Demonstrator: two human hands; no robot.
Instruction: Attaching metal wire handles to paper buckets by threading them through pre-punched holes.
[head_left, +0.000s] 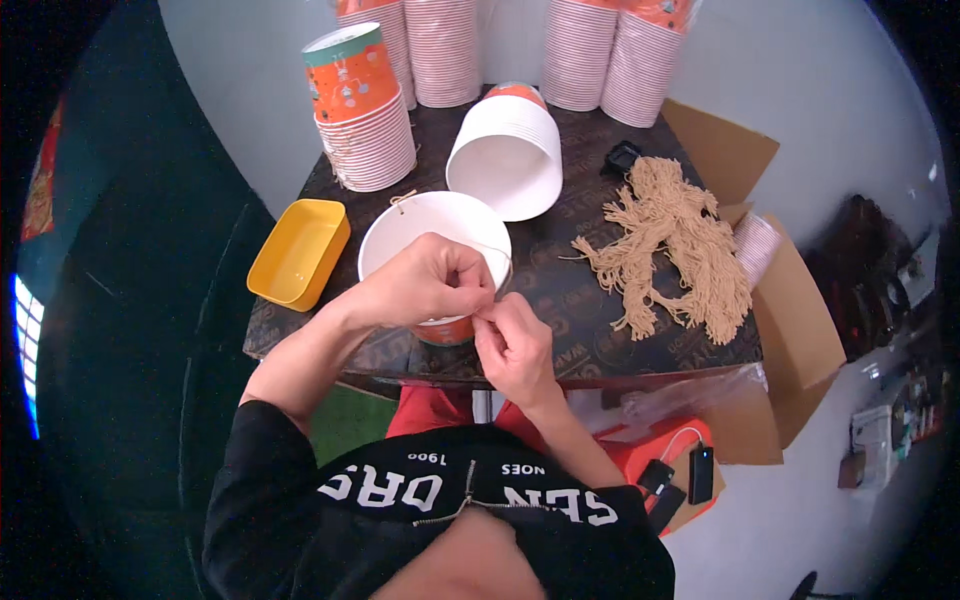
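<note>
Yellow tray (300,255): left of the white bucket (420,215), probably within easy reach.
Upright stack (360,110): behind-left of the bucket, nested, likely saving room.
White bucket: mouth up on the bench (560,290), cord (403,200) at its far rim.
Left hand (435,275): fingers pinched together at the bucket's near-right rim, seemingly on cord.
Tipped stack (510,150): behind-right of the bucket, mouth forward, perhaps for access.
Right hand (517,345): fingers meet the left's, pinched too, apparently sharing cord.
Twine bundle (715,265): right of the bucket, loosely spread.
</note>
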